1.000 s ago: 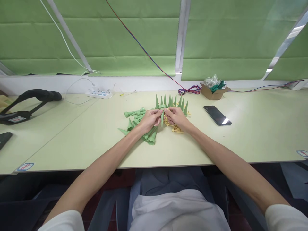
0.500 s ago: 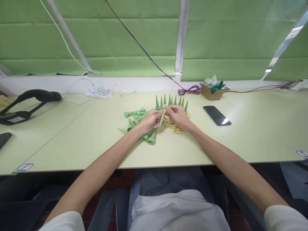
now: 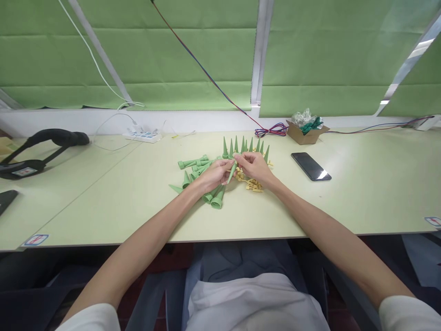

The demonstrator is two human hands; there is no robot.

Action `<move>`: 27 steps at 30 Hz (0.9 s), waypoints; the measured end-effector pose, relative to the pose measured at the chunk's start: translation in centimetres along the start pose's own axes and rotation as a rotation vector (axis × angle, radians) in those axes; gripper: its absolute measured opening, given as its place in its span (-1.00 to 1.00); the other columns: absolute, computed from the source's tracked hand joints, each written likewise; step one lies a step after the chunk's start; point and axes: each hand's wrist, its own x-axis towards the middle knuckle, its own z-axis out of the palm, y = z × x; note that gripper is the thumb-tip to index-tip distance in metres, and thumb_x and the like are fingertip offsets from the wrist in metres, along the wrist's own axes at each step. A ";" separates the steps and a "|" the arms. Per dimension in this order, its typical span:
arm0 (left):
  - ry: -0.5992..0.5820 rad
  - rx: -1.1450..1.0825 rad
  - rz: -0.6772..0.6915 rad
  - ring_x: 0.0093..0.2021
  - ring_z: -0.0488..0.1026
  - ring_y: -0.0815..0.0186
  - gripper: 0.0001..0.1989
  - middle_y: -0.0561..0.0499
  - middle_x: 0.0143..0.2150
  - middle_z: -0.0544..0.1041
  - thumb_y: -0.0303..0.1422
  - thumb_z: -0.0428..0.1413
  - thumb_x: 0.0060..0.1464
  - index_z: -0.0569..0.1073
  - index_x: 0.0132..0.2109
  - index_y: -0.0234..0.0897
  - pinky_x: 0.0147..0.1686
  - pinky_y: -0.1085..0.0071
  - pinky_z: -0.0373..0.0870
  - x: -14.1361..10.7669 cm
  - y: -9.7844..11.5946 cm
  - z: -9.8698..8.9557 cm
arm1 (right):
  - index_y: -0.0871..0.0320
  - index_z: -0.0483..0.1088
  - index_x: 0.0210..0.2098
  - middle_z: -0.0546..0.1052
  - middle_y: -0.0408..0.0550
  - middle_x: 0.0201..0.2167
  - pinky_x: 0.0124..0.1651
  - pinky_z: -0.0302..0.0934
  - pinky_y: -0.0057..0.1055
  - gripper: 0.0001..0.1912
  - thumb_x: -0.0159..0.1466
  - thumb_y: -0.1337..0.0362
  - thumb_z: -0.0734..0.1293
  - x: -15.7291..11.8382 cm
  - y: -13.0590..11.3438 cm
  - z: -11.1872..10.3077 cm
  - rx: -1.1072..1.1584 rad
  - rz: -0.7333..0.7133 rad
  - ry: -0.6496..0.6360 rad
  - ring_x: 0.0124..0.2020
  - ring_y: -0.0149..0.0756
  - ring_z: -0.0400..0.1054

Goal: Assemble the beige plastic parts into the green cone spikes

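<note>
Between my hands is a green plastic spike (image 3: 232, 172), its point tilted down toward me. My left hand (image 3: 217, 175) is closed around its upper part. The thumb and fingers of my right hand (image 3: 254, 165) pinch together at its wide end; whether a small part is held there too is hidden. Left of and below my left hand lies a loose pile of similar green spikes (image 3: 217, 201), some with open cupped ends. Several more spikes (image 3: 225, 148) stand upright in rows behind my hands. Small yellow plastic pieces (image 3: 254, 185) lie beneath my right hand.
A black phone (image 3: 311, 166) lies to the right. Behind it stand a small cardboard box (image 3: 306, 135) with clear and green wrapping and a coiled red-blue cable (image 3: 272, 130). At the left are a power strip (image 3: 143, 135) and a black headset-like strap (image 3: 51, 136).
Both hands stay nearly in place on the spike. My right fingers have closed in a little over its wide end, and the spike has tipped slightly.
</note>
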 end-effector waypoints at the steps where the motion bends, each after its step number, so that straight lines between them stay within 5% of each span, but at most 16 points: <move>1: 0.000 0.007 0.002 -0.63 0.25 0.47 -0.61 0.03 -0.51 0.41 -0.08 0.30 0.02 0.42 -0.38 -0.34 -0.70 0.51 0.00 0.0 0.0 0.0 | 0.14 0.26 -0.61 0.17 -0.28 -0.76 -0.62 -0.17 -0.46 -0.41 0.15 -0.24 0.39 0.0 0.0 0.0 -0.003 -0.001 -0.001 -0.69 -0.53 -0.04; 11: 0.107 0.139 0.034 -0.69 0.07 0.53 -0.58 0.10 -0.61 0.33 -0.03 0.26 0.06 0.41 -0.40 -0.33 -0.70 0.52 -0.11 -0.1 -0.1 0.3 | 0.14 0.27 -0.61 0.19 -0.24 -0.74 -0.56 -0.11 -0.43 -0.42 0.25 -0.22 0.29 0.1 0.4 -0.1 -0.174 -0.021 0.044 -0.65 -0.47 0.01; 18: 0.209 0.285 0.152 -0.70 0.16 0.48 -0.59 0.11 -0.63 0.31 -0.06 0.14 0.18 0.35 -0.44 -0.29 -0.68 0.49 0.05 -0.3 0.2 0.2 | 0.14 0.22 -0.65 0.23 -0.18 -0.69 -0.40 -0.01 -0.39 -0.45 0.38 -0.02 0.16 0.1 0.1 -0.3 -0.434 -0.090 0.154 -0.57 -0.41 0.10; 22: 0.310 0.448 0.243 -0.64 0.26 0.49 -0.80 0.07 -0.42 0.43 -0.23 0.18 0.14 0.44 -0.22 -0.30 -0.64 0.51 0.12 -0.3 0.3 0.0 | 0.13 0.17 -0.67 0.19 -0.18 -0.70 -0.40 -0.04 -0.37 -0.44 0.40 0.02 0.13 0.2 0.4 -0.4 -0.475 -0.077 0.224 -0.59 -0.40 0.08; 25: 0.343 0.641 0.379 -0.55 0.32 0.52 -0.69 -0.01 -0.14 0.49 -0.32 0.21 0.07 0.45 -0.02 -0.25 -0.51 0.51 0.28 -0.3 0.1 0.0 | 0.12 0.14 -0.68 0.18 -0.17 -0.71 -0.41 -0.05 -0.36 -0.42 0.41 -0.01 0.12 0.3 0.6 -0.5 -0.469 -0.055 0.234 -0.60 -0.39 0.08; 27: 0.326 0.717 0.444 -0.48 0.35 0.50 -0.73 -0.05 -0.05 0.51 -0.32 0.19 0.09 0.48 -0.05 -0.26 -0.39 0.48 0.36 -0.3 0.0 -0.1 | 0.12 0.14 -0.70 0.18 -0.17 -0.72 -0.41 -0.04 -0.36 -0.40 0.41 -0.03 0.12 0.3 0.6 -0.5 -0.463 -0.051 0.226 -0.60 -0.39 0.08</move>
